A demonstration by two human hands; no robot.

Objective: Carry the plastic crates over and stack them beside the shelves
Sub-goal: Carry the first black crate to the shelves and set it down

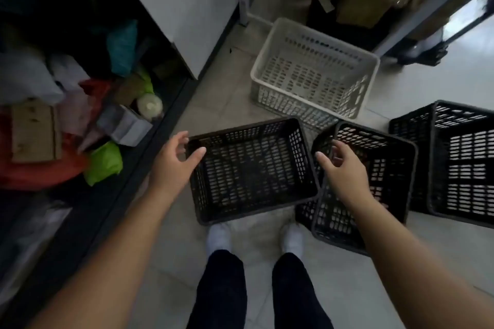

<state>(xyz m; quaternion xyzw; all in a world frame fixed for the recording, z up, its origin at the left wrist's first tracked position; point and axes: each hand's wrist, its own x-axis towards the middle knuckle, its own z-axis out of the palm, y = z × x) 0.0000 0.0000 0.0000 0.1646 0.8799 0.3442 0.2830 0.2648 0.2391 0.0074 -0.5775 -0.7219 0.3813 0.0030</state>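
Both hands are spread open above a black crate (251,168) on the tiled floor (347,288). The left hand (175,161) hovers at the crate's left rim, fingers curled (whether they touch it is unclear). The right hand (340,165) hangs past the crate's right rim, over a second black crate (374,168) tilted against the first. Right of that hand sits a third black crate (459,163); beyond both hands, a white crate (312,69). Left of the left hand, a shelf (112,195) holds bags and boxes.
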